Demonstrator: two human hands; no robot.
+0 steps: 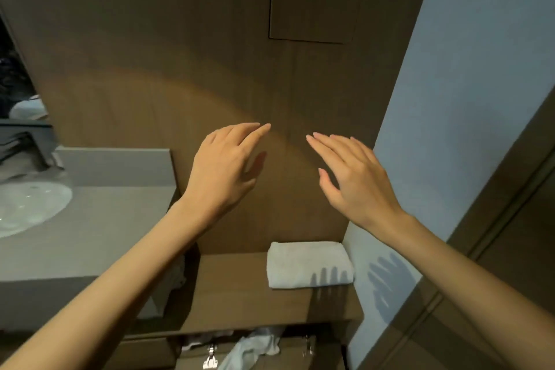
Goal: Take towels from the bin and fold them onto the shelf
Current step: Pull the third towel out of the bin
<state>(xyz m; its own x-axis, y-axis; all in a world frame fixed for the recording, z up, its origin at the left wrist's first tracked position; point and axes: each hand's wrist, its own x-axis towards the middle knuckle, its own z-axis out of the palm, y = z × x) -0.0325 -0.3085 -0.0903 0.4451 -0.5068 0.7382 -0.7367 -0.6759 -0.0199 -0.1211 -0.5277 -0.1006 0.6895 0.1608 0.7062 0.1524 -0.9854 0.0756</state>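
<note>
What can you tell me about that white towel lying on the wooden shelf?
The white towel looks like soft terry cloth, folded into a neat, thick rectangle. It lies flat on the brown wooden shelf, at its back right corner, beside the pale wall. A dark, streaked shadow falls across its front right part. Neither the left hand nor the right hand touches it.

The shelf [234, 288] is plain mid-brown. The folded towel [309, 264] at its back right corner is plain white. The panel [150, 54] behind is brown with faint vertical grain. The wall [465, 69] is pale blue-grey. The counter [90, 234] is plain grey, its basin [27, 207] white. The crumpled towel [249, 345] below is white, the hinge [210, 360] silver.
</note>
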